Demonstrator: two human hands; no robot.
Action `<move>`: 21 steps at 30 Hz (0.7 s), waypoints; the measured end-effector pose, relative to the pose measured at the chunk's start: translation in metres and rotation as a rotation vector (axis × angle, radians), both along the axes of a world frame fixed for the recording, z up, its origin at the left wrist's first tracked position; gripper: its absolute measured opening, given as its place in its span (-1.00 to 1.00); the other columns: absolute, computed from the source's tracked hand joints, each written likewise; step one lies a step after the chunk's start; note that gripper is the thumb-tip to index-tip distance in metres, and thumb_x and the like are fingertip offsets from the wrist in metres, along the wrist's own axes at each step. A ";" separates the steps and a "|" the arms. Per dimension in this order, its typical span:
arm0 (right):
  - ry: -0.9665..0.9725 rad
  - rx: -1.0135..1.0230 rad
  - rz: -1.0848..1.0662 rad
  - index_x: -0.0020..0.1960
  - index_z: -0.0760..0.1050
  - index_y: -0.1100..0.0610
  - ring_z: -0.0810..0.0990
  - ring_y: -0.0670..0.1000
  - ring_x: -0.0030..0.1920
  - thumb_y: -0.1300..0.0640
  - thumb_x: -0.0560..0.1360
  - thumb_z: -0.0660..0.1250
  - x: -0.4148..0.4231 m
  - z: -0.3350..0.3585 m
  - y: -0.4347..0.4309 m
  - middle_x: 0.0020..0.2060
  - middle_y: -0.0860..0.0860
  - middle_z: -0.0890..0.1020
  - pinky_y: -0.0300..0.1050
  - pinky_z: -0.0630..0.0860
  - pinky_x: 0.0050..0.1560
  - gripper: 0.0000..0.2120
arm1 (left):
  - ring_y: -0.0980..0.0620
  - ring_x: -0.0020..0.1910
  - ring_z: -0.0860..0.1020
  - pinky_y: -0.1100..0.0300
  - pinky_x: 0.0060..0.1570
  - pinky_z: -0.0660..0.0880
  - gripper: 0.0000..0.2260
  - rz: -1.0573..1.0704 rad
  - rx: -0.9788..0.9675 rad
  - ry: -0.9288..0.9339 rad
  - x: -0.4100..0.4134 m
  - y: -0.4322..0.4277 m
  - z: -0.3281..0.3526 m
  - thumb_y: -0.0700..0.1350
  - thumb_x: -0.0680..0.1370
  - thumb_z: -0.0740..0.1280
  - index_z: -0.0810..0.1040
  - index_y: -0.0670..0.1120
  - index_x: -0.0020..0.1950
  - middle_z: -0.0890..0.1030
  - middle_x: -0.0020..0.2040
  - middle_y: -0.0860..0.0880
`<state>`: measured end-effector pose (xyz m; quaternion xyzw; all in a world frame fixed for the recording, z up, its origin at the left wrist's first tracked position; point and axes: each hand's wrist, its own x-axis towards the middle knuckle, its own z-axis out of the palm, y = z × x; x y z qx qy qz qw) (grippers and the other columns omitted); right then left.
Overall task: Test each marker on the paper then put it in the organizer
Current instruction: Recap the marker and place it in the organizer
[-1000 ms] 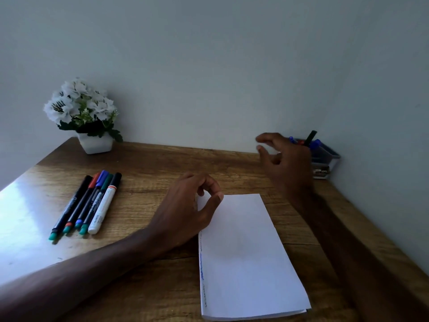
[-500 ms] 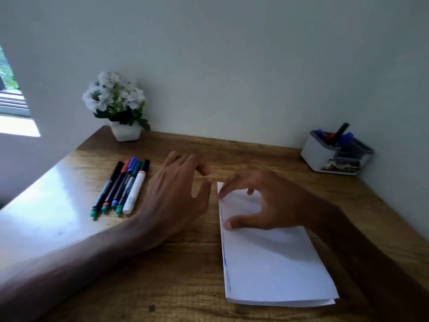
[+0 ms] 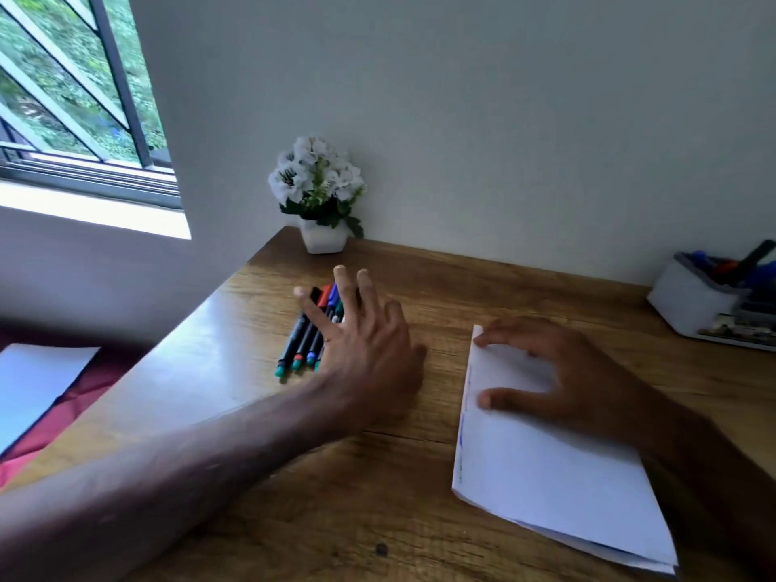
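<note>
Several markers [image 3: 303,338] lie side by side on the wooden desk [image 3: 378,476], black bodies with coloured caps. My left hand [image 3: 365,342] hovers over their right side with fingers spread, holding nothing and hiding part of the row. The folded white paper [image 3: 541,472] lies to the right, with faint ink marks along its left edge. My right hand [image 3: 562,371] rests flat on the paper's upper part, fingers apart. The white organizer [image 3: 693,308] stands at the far right by the wall with several markers inside it.
A white pot of white flowers [image 3: 321,195] stands at the back of the desk against the wall. A window [image 3: 75,98] is at the upper left. Beyond the desk's left edge lie a white sheet [image 3: 33,388] and red fabric [image 3: 75,396].
My right hand came back from the organizer and settled on the paper. My left hand moved left from the paper and spread over the markers. The view swung left.
</note>
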<state>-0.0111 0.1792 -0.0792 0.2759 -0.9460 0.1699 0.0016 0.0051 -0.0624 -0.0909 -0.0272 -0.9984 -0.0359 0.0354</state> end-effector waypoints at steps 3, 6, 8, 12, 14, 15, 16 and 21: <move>-0.003 -0.009 -0.002 0.39 0.42 -0.28 0.32 -0.38 0.36 -0.58 0.26 0.31 0.001 0.001 0.000 0.40 -0.44 0.36 -0.07 0.37 0.43 -0.23 | -0.42 0.57 -0.31 -0.65 0.29 -0.28 -0.30 0.019 0.045 -0.105 0.001 0.001 -0.005 0.32 0.64 -0.05 0.10 -0.16 0.59 -0.22 0.63 -0.30; -0.013 0.000 -0.001 0.40 0.42 -0.28 0.33 -0.32 0.39 -0.58 0.27 0.30 0.002 0.002 -0.001 0.42 -0.41 0.36 -0.02 0.38 0.44 -0.22 | -0.36 0.59 -0.28 -0.59 0.35 -0.30 -0.25 -0.014 0.065 -0.116 0.005 0.005 -0.007 0.35 0.63 -0.10 0.00 -0.17 0.63 -0.25 0.63 -0.29; -0.016 0.001 -0.003 0.41 0.41 -0.27 0.33 -0.33 0.39 -0.60 0.26 0.29 0.002 0.001 -0.001 0.43 -0.41 0.35 -0.03 0.38 0.44 -0.20 | -0.33 0.59 -0.29 -0.53 0.39 -0.32 -0.24 -0.043 0.061 -0.115 0.007 0.008 -0.008 0.35 0.64 -0.10 -0.03 -0.18 0.64 -0.24 0.63 -0.29; -0.018 0.016 -0.011 0.42 0.40 -0.28 0.35 -0.30 0.38 -0.60 0.26 0.27 0.001 0.000 0.000 0.44 -0.40 0.35 -0.02 0.39 0.43 -0.20 | -0.31 0.61 -0.24 -0.38 0.52 -0.20 -0.28 -0.107 0.066 -0.133 0.013 0.013 -0.004 0.29 0.67 -0.04 -0.06 -0.18 0.64 -0.23 0.63 -0.29; -0.023 0.021 -0.012 0.42 0.39 -0.30 0.34 -0.31 0.37 -0.60 0.27 0.27 0.001 0.000 0.000 0.45 -0.40 0.34 -0.02 0.40 0.43 -0.21 | -0.30 0.62 -0.15 -0.25 0.56 -0.05 -0.35 -0.144 0.088 -0.102 0.016 0.015 0.000 0.19 0.70 0.07 -0.01 -0.19 0.64 -0.17 0.64 -0.30; -0.024 0.021 -0.010 0.41 0.39 -0.31 0.33 -0.36 0.34 -0.60 0.27 0.27 0.001 0.000 0.000 0.44 -0.42 0.33 -0.04 0.40 0.42 -0.22 | -0.30 0.62 -0.08 -0.19 0.56 0.04 -0.37 -0.167 0.099 -0.074 0.017 0.016 0.001 0.12 0.69 0.15 0.03 -0.19 0.63 -0.12 0.64 -0.30; -0.027 0.022 -0.009 0.41 0.39 -0.32 0.32 -0.42 0.30 -0.60 0.27 0.27 0.001 0.001 0.000 0.42 -0.44 0.31 -0.07 0.39 0.41 -0.23 | -0.28 0.62 -0.01 -0.15 0.54 0.14 -0.38 -0.188 0.105 -0.045 0.018 0.017 0.003 0.05 0.67 0.23 0.07 -0.18 0.61 -0.06 0.64 -0.29; -0.044 0.019 -0.007 0.37 0.36 -0.38 0.24 -0.58 0.15 -0.61 0.22 0.24 0.003 0.005 0.000 0.33 -0.52 0.24 -0.33 0.33 0.21 -0.24 | -0.24 0.54 0.20 -0.07 0.38 0.41 -0.34 -0.202 0.174 0.003 0.015 0.012 0.013 -0.17 0.57 0.40 0.16 -0.10 0.59 0.13 0.60 -0.24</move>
